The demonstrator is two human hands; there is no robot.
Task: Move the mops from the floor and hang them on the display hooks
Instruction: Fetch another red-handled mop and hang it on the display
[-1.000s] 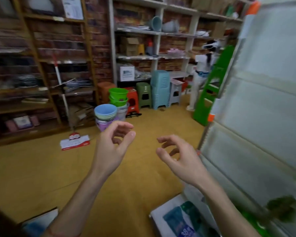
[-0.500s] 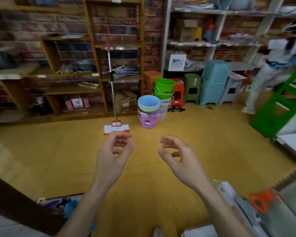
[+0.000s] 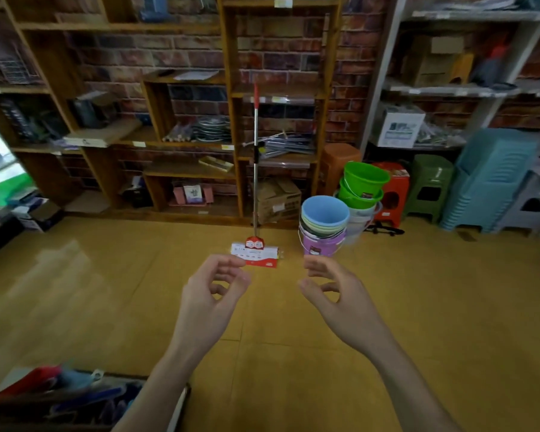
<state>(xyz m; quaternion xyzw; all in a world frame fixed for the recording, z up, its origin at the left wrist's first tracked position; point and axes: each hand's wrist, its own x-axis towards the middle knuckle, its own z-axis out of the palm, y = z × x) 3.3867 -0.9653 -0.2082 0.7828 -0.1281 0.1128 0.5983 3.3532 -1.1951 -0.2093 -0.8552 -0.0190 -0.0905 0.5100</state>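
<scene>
A flat mop (image 3: 255, 182) stands upright on the yellow floor, straight ahead. It has a silver pole with a red tip, and its red and white packaged head (image 3: 256, 255) rests on the floor in front of the wooden shelves. My left hand (image 3: 211, 299) is raised in front of me, just short of the mop head, fingers loosely curled and holding nothing. My right hand (image 3: 337, 296) hovers to the right at the same height, also loosely curled and holding nothing. No display hooks are in view.
Stacked pastel buckets (image 3: 323, 224) and green buckets (image 3: 362, 182) stand right of the mop. Plastic stools (image 3: 487, 179) line the back right under white shelving. Wooden shelves (image 3: 231, 120) run along the brick wall. A box of goods (image 3: 60, 394) sits at lower left.
My view has swung left, away from the display panel and the person at the right, so the mop now stands centred and closer. Both hands kept their raised, loosely curled pose.
</scene>
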